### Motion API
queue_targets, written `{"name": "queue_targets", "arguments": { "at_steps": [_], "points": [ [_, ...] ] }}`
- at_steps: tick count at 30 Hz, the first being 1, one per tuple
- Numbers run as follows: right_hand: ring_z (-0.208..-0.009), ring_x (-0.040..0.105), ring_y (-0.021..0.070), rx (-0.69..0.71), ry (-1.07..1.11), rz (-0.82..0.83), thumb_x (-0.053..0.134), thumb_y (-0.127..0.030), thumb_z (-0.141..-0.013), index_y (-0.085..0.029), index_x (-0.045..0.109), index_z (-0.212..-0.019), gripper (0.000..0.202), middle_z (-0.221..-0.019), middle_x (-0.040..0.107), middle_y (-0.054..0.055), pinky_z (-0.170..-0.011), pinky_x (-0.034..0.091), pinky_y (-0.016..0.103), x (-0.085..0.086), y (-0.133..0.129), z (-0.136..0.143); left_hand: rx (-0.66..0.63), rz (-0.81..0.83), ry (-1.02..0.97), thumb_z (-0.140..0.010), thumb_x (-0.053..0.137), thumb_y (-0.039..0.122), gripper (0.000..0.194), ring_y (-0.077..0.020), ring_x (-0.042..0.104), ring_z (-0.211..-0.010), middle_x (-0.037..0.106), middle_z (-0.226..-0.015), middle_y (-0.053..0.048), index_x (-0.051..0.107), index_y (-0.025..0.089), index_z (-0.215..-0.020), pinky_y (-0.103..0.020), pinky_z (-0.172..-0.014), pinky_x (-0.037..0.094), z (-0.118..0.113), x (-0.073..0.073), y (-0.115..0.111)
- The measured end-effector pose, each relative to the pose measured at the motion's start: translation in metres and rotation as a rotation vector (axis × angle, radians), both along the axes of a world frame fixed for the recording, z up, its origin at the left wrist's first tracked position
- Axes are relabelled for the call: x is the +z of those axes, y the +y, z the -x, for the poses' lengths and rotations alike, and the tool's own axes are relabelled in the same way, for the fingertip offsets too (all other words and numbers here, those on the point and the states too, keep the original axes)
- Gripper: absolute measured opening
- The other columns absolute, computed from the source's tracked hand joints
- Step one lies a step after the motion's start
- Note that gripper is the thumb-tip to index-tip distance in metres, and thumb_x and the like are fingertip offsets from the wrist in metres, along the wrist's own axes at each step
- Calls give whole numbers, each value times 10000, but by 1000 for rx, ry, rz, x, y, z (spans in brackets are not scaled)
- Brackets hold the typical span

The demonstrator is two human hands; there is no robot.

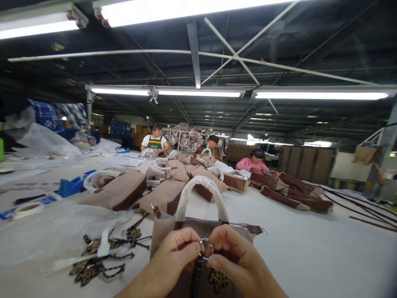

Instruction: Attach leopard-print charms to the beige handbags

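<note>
Both my hands meet in front of a beige and brown handbag (164, 234) that stands upright on the table. Thumb and fingers of my left hand (176, 252) pinch the left side of a round metal ring (206, 249). On its opposite side, my right hand (232, 252) pinches the same ring. From the ring hang a dark braided cord (196, 277) and a leopard-print charm (218, 279), partly behind my right hand. The bag's handle (203, 186) is wrapped in white material and arches up behind my fingers.
More leopard-print charms (89, 269) with cords lie at the left beside clear plastic sheeting (56, 231). A tape roll (28, 210) and a blue tape dispenser (72, 186) are farther left. Several bags (124, 190) cover the table's middle. Brown straps (356, 203) lie right. Three people are across the table.
</note>
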State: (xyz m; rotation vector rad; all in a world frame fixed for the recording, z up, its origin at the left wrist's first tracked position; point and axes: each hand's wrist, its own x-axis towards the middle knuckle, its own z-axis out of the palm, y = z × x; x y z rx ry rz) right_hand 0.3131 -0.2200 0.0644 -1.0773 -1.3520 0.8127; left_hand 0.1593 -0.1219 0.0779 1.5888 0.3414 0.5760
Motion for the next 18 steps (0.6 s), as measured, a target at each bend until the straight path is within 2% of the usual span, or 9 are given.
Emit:
{"name": "queue_targets", "arguments": {
  "at_steps": [5, 10, 13, 18],
  "points": [
    [-712, 638, 178, -63, -179, -70, 702, -441, -839, -221, 648, -929, 243, -768, 697, 12, -660, 503, 268, -8, 1, -8, -14, 30, -18, -740, 668, 496, 366, -147, 499, -673, 567, -684, -2, 626, 133, -739, -273, -651, 377, 0, -2, 1],
    [-637, 587, 156, -107, -293, -42, 687, -397, -847, -214, 640, -873, 190, -698, 675, 1, -591, 458, 251, 3, -2, -7, -20, 88, -34, -720, 690, 495, 365, -142, 488, -664, 560, -658, 6, 617, 137, -706, -271, -653, 366, -2, -7, 0],
    [-627, 555, 139, -87, -318, -44, 702, -343, -824, -208, 620, -880, 167, -696, 650, -18, -587, 424, 242, 8, -3, -8, -36, 130, -57, -723, 693, 489, 353, -137, 484, -659, 564, -663, 8, 618, 144, -708, -270, -651, 365, -3, -10, 0],
    [-759, 645, 187, -15, -343, -73, 642, -314, -871, -208, 626, -982, 155, -835, 714, 32, -688, 483, 281, 5, -3, -10, -31, 135, -77, -742, 678, 468, 333, -134, 483, -668, 563, -682, 6, 612, 143, -720, -265, -650, 363, -4, -9, 1]
  ]
}}
